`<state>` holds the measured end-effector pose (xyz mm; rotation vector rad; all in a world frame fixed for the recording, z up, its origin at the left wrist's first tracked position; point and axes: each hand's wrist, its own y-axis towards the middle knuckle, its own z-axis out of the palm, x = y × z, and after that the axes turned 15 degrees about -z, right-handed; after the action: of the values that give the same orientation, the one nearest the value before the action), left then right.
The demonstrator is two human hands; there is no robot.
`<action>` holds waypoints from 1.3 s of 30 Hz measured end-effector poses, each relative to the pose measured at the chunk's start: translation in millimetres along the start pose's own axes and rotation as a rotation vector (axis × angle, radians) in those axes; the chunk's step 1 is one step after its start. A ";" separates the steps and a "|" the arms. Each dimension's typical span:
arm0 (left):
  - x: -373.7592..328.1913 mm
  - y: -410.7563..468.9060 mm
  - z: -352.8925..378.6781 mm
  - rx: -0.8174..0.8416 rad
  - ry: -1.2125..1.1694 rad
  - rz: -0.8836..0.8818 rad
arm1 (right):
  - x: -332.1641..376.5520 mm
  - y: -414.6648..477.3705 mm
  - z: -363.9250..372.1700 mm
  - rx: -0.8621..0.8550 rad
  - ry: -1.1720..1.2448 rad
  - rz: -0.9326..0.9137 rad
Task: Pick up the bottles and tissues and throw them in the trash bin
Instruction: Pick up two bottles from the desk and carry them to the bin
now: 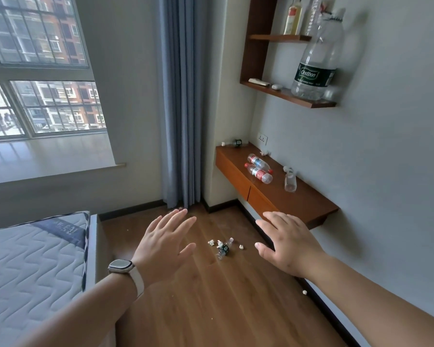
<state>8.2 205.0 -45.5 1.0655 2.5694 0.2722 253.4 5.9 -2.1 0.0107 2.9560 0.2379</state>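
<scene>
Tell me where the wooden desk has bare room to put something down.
The near end of the desk is bare, from the clear upright bottle to the corner by the right hand. The middle is crowded: two red-labelled bottles lie side by side. A green-labelled bottle lies at the far end.

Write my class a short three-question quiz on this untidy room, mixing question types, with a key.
1. True or false: the left hand holds a bottle.
2. How many red-labelled bottles lie on the wooden desk?
3. The crumpled tissues on the floor lie beside: A) a small bottle, B) a trash bin, C) a shoe.
Key: 1 false; 2 two; 3 A.
</scene>
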 end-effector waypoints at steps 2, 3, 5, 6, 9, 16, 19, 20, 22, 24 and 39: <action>-0.3 15.1 10.2 0.003 0.003 0.000 | -13.1 10.2 12.5 0.008 0.021 0.000; -1.2 23.3 15.5 0.005 0.007 -0.001 | -21.0 15.6 20.0 0.006 0.029 0.003; -4.7 42.5 26.4 0.014 0.016 -0.001 | -39.3 28.1 34.5 0.006 0.059 0.014; -6.4 53.6 32.3 0.018 0.024 -0.002 | -49.6 35.4 41.6 0.009 0.075 0.017; -15.0 93.0 50.2 0.040 0.052 -0.013 | -85.4 58.6 62.0 0.012 0.117 0.016; -70.2 197.3 91.9 0.094 0.057 -0.020 | -190.4 94.7 86.7 0.009 0.180 0.048; -96.4 240.8 103.5 0.077 0.040 -0.018 | -235.1 108.0 92.1 0.022 0.178 0.064; -103.3 253.2 106.5 0.065 0.036 -0.015 | -247.5 113.5 94.0 0.025 0.179 0.071; -112.0 276.2 111.4 0.054 0.039 -0.003 | -267.8 127.0 98.4 0.036 0.180 0.069; -114.4 295.9 115.0 0.064 0.060 0.007 | -281.4 142.0 102.1 0.053 0.182 0.053; -54.9 461.2 187.6 0.136 0.036 0.070 | -346.5 275.1 155.3 0.147 0.164 0.156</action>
<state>414.9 496.7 -65.3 1.2106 2.6180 0.1360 619.7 294.7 -48.9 0.2538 3.1320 0.0424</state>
